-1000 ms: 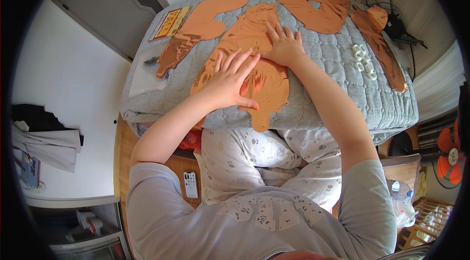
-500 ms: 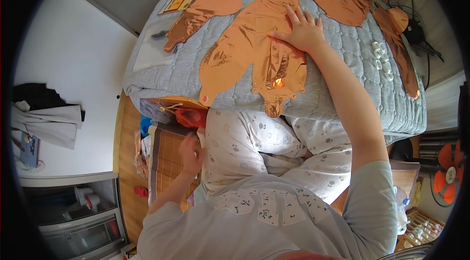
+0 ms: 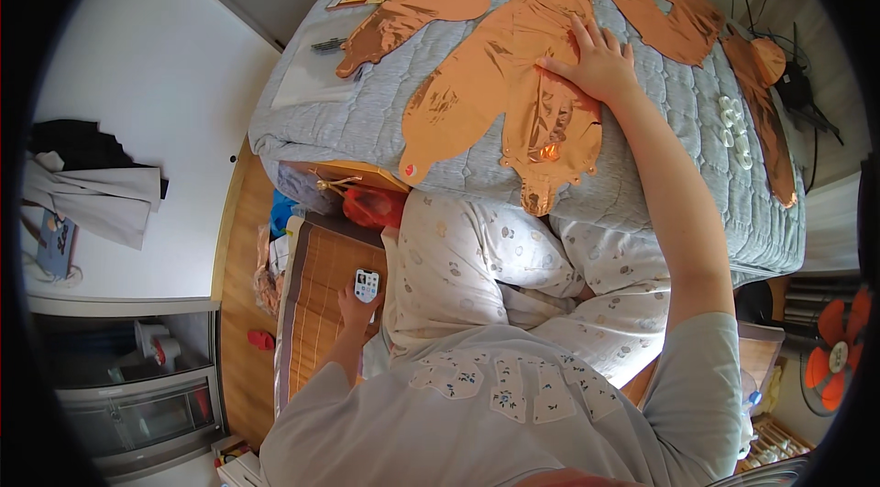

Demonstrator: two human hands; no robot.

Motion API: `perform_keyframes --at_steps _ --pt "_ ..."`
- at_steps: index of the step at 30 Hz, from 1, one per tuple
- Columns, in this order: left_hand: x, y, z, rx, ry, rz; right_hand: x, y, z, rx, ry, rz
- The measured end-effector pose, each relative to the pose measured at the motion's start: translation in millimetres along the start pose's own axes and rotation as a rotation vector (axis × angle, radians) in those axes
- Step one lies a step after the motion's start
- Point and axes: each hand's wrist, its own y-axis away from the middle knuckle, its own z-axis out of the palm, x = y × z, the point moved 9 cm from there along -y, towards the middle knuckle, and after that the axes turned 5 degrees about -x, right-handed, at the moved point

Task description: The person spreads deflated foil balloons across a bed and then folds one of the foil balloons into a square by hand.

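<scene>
- The flat rose-gold foil balloon [image 3: 472, 75] lies on the grey quilted bed [image 3: 307, 143].
- My right hand [image 3: 600, 64] rests on it, fingers spread.
- My left hand [image 3: 357, 308] meets a smartphone [image 3: 368, 284]; I can't tell whether it grips.
- I judge this as steadying foil while reaching phone; next calls for secure grip.

Head-worn fisheye looks down over the bed [image 3: 321, 139]

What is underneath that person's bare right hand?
Beneath the right hand lies a flattened, shiny copper-coloured foil shape, spread on grey quilted bedding. The foil directly under the palm is covered, so its surface there cannot be seen.
</scene>
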Motion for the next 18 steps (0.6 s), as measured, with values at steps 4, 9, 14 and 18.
perform_keyframes --at_steps 4,9,14,18 --pt "16 -6 13 -0.103 -0.193 -0.010 -1 1 3 -0.031 0.004 0.005" --pt "35 -5 7 -0.202 -0.307 0.097 -2 -1 -6 -0.067 -0.006 0.012" --pt "46 -10 2 -0.231 -0.312 0.111 0 -2 -3 -0.113 -0.030 0.034" --pt "75 -20 -14 -0.124 -0.251 0.276 -4 2 -7 -0.093 -0.028 0.010"
